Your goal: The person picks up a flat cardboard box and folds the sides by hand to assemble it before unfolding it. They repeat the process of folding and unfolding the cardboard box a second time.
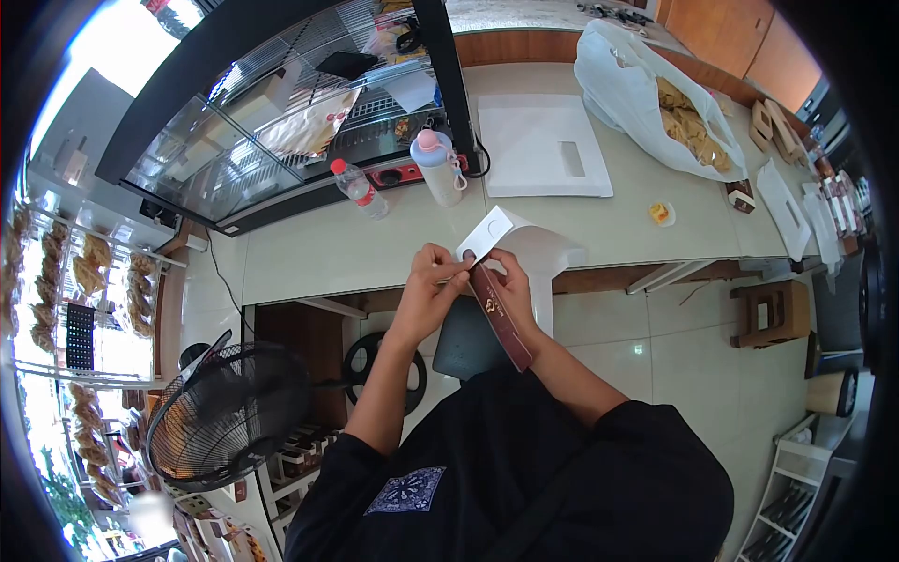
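Observation:
In front of my chest I hold a slim maroon carton [499, 321] with gold print. Its upper end carries a white flap [492, 229], which stands up and is bent away from the maroon part. My left hand [437, 281] pinches the carton's edge near the base of the flap, fingertips close together. Behind the carton, my right hand [510, 292] is closed around its upper part, so some of those fingers are hidden. A curved white sheet-like piece [538, 245] lies just beyond my hands at the counter's front edge.
On the counter [393, 248] stand a red-capped bottle [360, 190], a pink-lidded bottle [438, 169] and a glass display case [309, 112]. A white tray-like panel [538, 145] and a plastic bag with brown contents [688, 122] lie right. A black fan [229, 412] is lower left.

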The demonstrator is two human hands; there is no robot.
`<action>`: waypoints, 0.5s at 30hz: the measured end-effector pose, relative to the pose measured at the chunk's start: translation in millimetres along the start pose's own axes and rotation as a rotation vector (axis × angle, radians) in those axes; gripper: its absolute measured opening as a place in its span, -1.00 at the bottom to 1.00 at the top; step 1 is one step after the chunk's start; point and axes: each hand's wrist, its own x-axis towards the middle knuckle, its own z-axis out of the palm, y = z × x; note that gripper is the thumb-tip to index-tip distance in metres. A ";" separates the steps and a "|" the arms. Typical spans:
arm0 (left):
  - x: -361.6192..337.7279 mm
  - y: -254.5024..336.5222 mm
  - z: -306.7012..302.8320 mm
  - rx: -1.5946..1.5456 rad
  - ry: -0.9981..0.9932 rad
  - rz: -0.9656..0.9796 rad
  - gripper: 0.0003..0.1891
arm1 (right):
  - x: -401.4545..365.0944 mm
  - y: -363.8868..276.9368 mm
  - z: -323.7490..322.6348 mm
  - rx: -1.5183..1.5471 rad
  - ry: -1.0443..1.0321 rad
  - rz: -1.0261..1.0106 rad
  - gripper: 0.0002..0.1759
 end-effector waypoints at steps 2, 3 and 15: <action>-6.5 2.4 6.1 -0.133 -0.062 -0.151 -0.76 | 1.1 0.3 3.7 0.098 0.037 0.051 -0.78; -10.3 6.4 10.2 -0.199 -0.094 -0.227 -0.73 | 1.1 0.8 5.9 0.147 0.056 0.077 -0.78; -9.9 -3.5 11.9 -0.485 0.158 -0.379 -0.74 | 2.8 7.5 12.9 0.246 -0.052 0.064 -0.77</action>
